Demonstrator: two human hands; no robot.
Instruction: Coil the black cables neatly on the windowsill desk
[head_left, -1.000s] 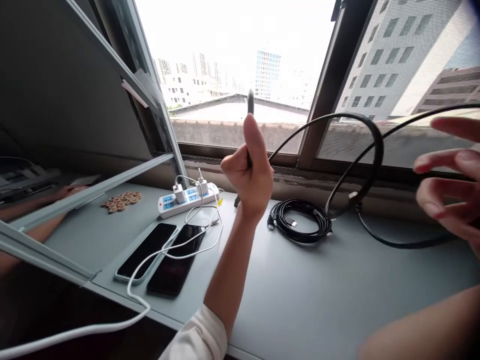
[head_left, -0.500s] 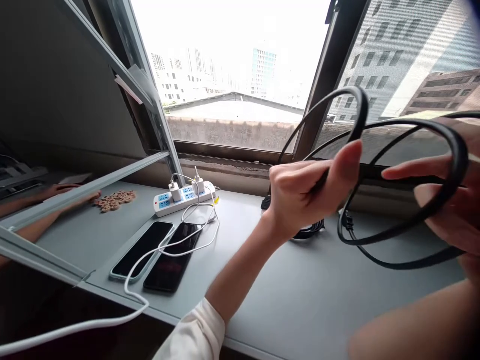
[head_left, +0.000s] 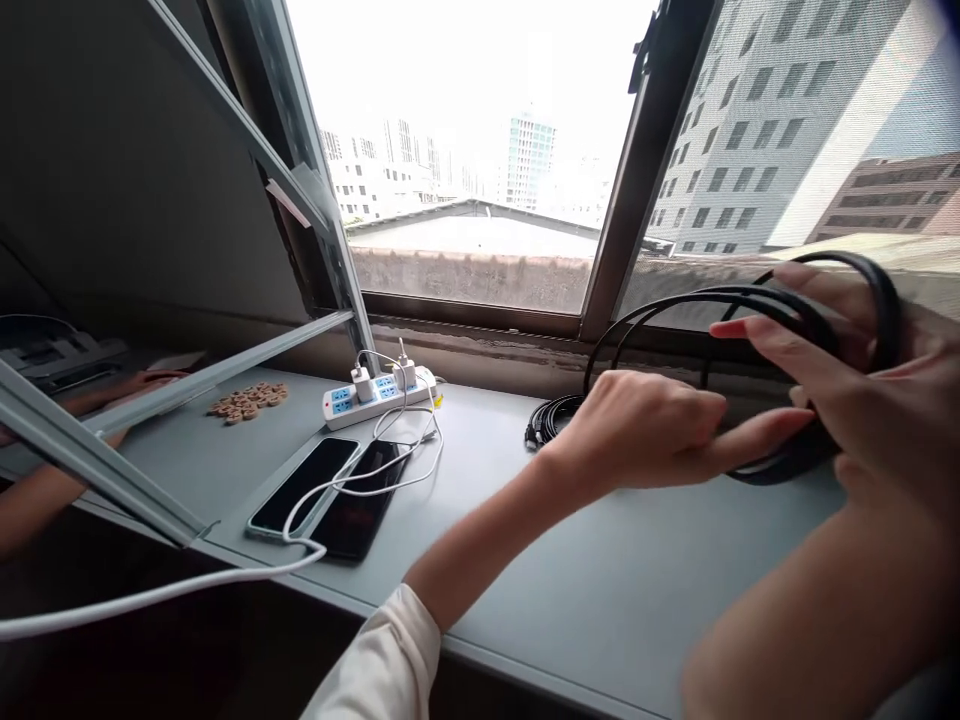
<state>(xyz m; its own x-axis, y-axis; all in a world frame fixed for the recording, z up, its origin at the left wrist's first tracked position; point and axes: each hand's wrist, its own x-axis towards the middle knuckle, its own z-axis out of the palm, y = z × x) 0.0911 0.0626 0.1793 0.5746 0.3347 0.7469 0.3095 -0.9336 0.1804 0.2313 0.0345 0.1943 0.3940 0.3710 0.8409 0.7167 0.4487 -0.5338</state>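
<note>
A black cable [head_left: 886, 305] is gathered in several loops at the right, raised above the grey desk. My right hand [head_left: 892, 390] grips these loops, its thumb and fingers around them. Close beside it, my left hand [head_left: 652, 425] is closed, its fingers curled and its thumb stretched towards the bundle. Cable strands run behind the left hand's knuckles, and what its fingers hold is mostly hidden by the hand. Behind my left wrist, another coiled black cable [head_left: 550, 415] lies on the desk with a small connector at its side.
A white power strip [head_left: 339, 407] with plugged-in chargers stands near the window. White cords cross two phones [head_left: 311, 485] at the desk's front. Beyond a metal frame [head_left: 262, 345] lie small wooden pieces [head_left: 247, 402] and another person's hand [head_left: 146, 382].
The large cable loops have been drawn into a tighter bundle at the right. My left hand has turned over and moved lower and to the right; my right hand has come further into view.
</note>
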